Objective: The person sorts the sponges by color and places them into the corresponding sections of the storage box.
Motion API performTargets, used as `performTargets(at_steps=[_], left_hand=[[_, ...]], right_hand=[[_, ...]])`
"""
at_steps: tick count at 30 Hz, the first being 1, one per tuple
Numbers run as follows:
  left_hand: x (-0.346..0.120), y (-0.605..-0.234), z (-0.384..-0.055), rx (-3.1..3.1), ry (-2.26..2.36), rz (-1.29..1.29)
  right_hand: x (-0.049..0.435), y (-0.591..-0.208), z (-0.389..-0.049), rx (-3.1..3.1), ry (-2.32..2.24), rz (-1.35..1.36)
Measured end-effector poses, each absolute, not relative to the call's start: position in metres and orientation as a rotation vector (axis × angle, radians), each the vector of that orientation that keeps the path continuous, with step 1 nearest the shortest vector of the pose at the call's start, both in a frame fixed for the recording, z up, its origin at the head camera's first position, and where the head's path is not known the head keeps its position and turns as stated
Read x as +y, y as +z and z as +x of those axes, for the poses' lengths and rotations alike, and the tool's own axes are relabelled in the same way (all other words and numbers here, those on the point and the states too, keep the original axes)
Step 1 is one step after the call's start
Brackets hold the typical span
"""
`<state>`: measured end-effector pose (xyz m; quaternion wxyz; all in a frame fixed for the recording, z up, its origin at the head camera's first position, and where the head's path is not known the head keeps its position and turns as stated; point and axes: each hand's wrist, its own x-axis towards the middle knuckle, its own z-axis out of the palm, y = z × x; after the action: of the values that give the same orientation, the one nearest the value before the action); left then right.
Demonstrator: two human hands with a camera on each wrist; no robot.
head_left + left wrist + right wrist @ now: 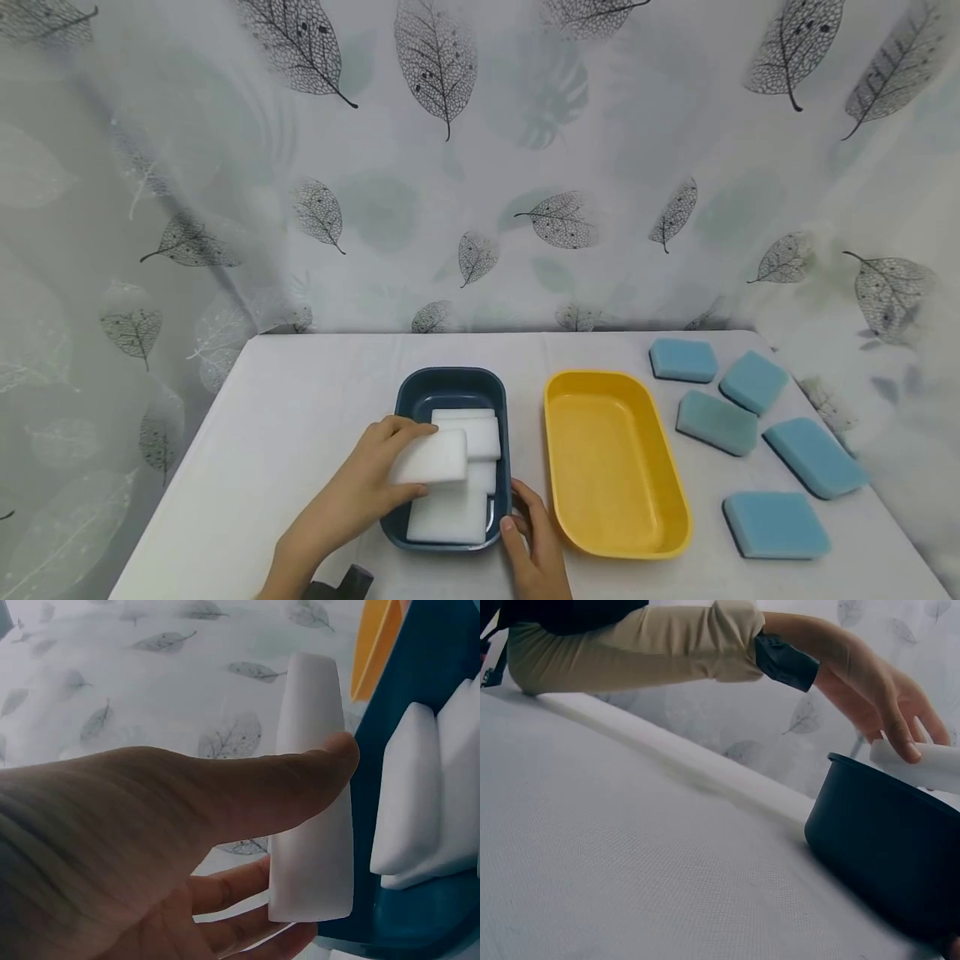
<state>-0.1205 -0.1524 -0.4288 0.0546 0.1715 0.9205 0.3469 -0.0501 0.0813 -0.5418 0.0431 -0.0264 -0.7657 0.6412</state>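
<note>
My left hand (375, 479) pinches a white sponge block (431, 457) between thumb and fingers, over the dark blue basin (450, 377). In the left wrist view the thumb lies across one face of this sponge (311, 862), with fingers behind it. Several more white sponges (447, 518) lie overlapping inside the basin. At the basin's lower right side is my right hand (538, 550), its thumb tip right at the rim and its fingers against the outer wall. The right wrist view shows the left hand (889, 694) above the basin's rim, holding the white sponge (937, 765).
A yellow basin (615, 467) stands just right of the blue one. Several blue sponges (776, 525) lie spread on the white tabletop (300, 400) at the right. A leaf-patterned curtain (510, 167) hangs behind and along the sides of the table.
</note>
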Motion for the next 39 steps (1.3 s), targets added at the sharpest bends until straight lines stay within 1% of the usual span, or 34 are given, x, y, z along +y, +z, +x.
performTargets(at_steps=[13, 22, 31, 36, 39], left_hand=[[-0.138, -0.439, -0.108, 2.788, 0.87, 0.673], [-0.122, -0.458, -0.108, 2.868, 0.628, 0.752], [-0.11, -0.473, -0.105, 3.023, 0.424, 0.787], [-0.109, -0.474, -0.106, 3.105, 0.367, 0.733], [-0.108, -0.472, -0.107, 3.103, 0.377, 0.703]], right_hand=[[0.082, -0.54, -0.047, -2.396, 1.985, -0.123], [0.083, -0.537, -0.048, -2.464, 2.001, -0.153], [0.083, -0.542, -0.046, -2.418, 2.051, -0.092], [0.083, -0.541, -0.046, -2.41, 2.037, 0.029], [0.084, -0.54, -0.046, -2.414, 2.032, 0.054]])
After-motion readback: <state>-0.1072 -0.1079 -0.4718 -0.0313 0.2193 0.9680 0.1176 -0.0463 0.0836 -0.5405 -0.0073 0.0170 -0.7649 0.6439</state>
